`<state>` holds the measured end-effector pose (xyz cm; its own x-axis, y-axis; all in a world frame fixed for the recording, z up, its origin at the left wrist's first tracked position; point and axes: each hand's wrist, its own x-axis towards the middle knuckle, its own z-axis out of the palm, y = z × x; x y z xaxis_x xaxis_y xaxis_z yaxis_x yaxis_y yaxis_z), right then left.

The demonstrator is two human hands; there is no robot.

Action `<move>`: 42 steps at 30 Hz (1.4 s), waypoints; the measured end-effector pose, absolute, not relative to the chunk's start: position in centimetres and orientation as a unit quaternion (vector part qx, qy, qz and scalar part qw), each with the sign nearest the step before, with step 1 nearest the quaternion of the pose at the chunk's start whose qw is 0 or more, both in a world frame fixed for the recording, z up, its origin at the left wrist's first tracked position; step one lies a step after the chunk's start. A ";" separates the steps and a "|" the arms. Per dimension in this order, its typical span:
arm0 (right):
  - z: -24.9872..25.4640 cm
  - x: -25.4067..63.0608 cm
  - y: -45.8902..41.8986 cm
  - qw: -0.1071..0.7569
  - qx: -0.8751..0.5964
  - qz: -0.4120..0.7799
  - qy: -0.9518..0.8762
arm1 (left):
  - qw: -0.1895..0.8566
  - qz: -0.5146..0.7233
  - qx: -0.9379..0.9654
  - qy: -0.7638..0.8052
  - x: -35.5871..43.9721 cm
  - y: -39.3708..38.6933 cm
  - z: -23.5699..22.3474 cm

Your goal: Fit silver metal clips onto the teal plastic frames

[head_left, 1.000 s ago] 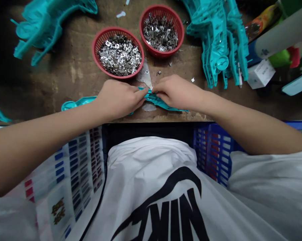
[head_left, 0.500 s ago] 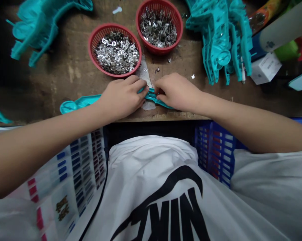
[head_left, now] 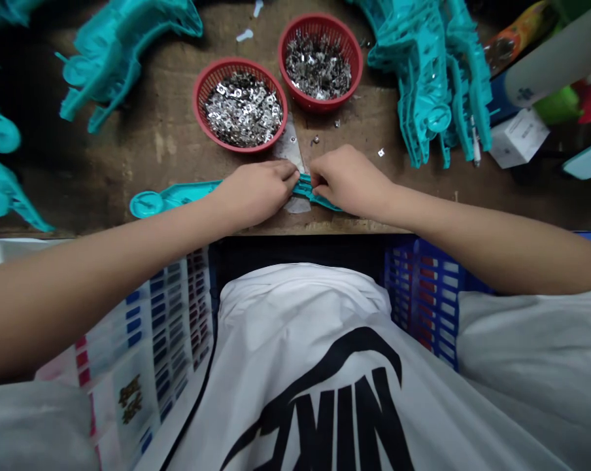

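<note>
Teal part lies on the worktop, close along its front edge, directly under and between your hands. Long axis runs side to side, roughly parallel to that edge, with a slight bow: round end out beyond your left wrist, narrower end sloping toward you beside the right hand. Left hand is palm down across the middle stretch, its fingers pressed together over the part; thumb hidden, so you can't tell whether they pinch it. Right hand sits just right of them, its fingers curled toward the thumb at the part's upper surface; too small to tell whether they pinch anything there. Short teal section shows between the two sets of fingertips, hands near but apart. Right hand is nearer the narrow end, left nearer the round one. Beyond your hands, away from your body: two red baskets, the left basket nearer you, the right basket farther off, both holding small metal pieces. A loose metal piece lies to the right of them. Stacked teal parts farther right, a white box just beside.
</note>
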<state>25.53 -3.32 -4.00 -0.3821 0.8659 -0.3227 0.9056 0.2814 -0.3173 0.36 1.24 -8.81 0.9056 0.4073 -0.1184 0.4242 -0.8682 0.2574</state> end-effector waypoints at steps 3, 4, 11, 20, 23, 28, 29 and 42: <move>-3.8 25.1 -3.4 0.048 0.562 -0.224 0.795 | 0.119 -0.033 0.969 0.215 0.3 1.2 -9.0; -3.7 25.0 -3.4 0.052 0.564 -0.224 0.793 | 0.112 -0.033 0.969 0.216 0.3 1.2 -9.0; -3.2 26.0 -2.5 0.035 0.552 -0.250 0.795 | 0.080 -0.029 0.976 0.202 0.0 1.2 -9.1; -3.5 26.4 -2.2 0.038 0.536 -0.269 0.800 | 0.095 -0.002 0.974 0.204 -0.6 1.0 -10.0; -3.7 26.4 -2.0 0.047 0.537 -0.274 0.797 | 0.075 0.012 0.981 0.181 -0.5 1.2 -10.9; -4.1 26.7 -1.7 0.046 0.529 -0.272 0.802 | 0.072 0.013 0.983 0.170 -0.2 1.5 -11.7; -4.2 26.7 -1.7 0.047 0.527 -0.267 0.805 | 0.073 0.010 0.982 0.172 -0.1 1.5 -11.7; -1.9 28.6 -1.9 0.095 0.513 -0.190 0.832 | 0.174 0.042 0.949 0.259 0.2 0.8 -10.8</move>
<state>28.62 -1.94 -1.94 -0.4562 0.8164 -0.3540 0.8891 0.4019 -0.2191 0.20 0.78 -10.79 0.8624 0.5061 -0.0104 0.4770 -0.8056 0.3513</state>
